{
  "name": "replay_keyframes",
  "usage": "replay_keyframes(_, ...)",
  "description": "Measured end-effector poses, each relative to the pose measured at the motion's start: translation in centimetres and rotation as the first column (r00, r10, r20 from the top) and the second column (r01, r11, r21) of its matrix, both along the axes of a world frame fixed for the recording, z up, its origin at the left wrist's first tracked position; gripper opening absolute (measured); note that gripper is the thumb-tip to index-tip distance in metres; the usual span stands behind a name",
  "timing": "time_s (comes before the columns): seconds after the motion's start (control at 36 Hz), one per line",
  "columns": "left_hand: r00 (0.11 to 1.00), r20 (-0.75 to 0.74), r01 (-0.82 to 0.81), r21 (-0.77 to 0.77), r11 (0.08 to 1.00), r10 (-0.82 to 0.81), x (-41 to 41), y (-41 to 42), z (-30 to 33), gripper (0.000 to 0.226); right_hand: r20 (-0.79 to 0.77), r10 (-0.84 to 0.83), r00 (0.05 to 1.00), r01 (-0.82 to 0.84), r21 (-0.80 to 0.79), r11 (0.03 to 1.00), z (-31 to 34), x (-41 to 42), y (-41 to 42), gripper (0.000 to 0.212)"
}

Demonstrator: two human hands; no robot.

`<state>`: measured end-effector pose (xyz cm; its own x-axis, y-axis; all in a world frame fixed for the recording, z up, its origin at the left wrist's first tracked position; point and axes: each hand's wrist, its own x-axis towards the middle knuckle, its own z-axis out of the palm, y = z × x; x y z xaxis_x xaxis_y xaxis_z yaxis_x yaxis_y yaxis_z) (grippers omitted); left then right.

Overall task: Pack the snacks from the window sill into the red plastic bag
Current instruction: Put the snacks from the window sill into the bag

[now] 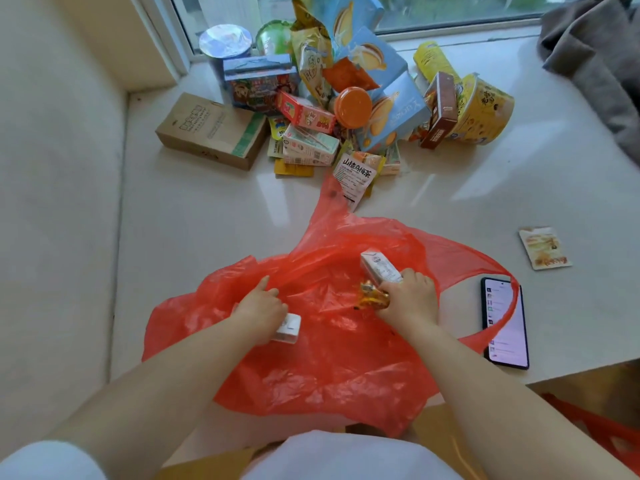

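The red plastic bag (329,358) lies open on the white sill in front of me. My left hand (259,311) grips a small white carton (287,329) at the bag's left edge, index finger stretched onto the plastic. My right hand (410,299) holds a white drink carton (379,270) and a golden wrapped snack (372,297) over the bag's mouth. A heap of snacks (346,105) sits at the back by the window: blue cake boxes, cup noodles, small cartons, an orange lid, sachets.
A brown cardboard box (211,131) lies left of the heap. A phone (505,322) with a lit screen rests right of the bag, inside one bag handle. One loose sachet (544,247) lies further right. Grey cloth (595,53) covers the far right corner.
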<state>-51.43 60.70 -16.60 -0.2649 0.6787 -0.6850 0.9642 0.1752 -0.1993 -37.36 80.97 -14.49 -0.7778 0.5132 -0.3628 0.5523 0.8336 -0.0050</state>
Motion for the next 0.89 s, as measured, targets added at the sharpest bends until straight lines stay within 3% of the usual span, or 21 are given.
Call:
replay_keyframes(0.28, 0.991, 0.132, -0.05, 0.088, 0.995, 0.038, 0.8, -1.1, -0.7, 0.038, -0.08, 0.163, 0.983, -0.174, -0.172, 0.97, -1.5, 0.3, -2.4, 0.043)
replay_keyframes(0.44, 0.985, 0.167, -0.064, 0.096, 0.993, 0.047, 0.8, -1.3, -1.1, 0.071, 0.041, 0.215, 0.976, -0.197, -0.258, 0.946, -1.7, 0.5, -4.7, 0.045)
replay_keyframes(0.61, 0.979, 0.185, -0.133, 0.264, 0.955, 0.086, 0.2, -0.1, -0.3, 0.061, 0.092, 0.233, 0.968, -0.206, -0.236, 0.95, -2.3, 0.8, -5.1, 0.05)
replay_keyframes(0.89, 0.968, 0.201, -0.22, 0.406, 0.887, 0.148, -0.5, 1.9, 0.6, 0.049, -0.001, 0.154, 0.988, -0.151, -0.178, 0.972, -2.3, -0.7, -5.8, 0.062)
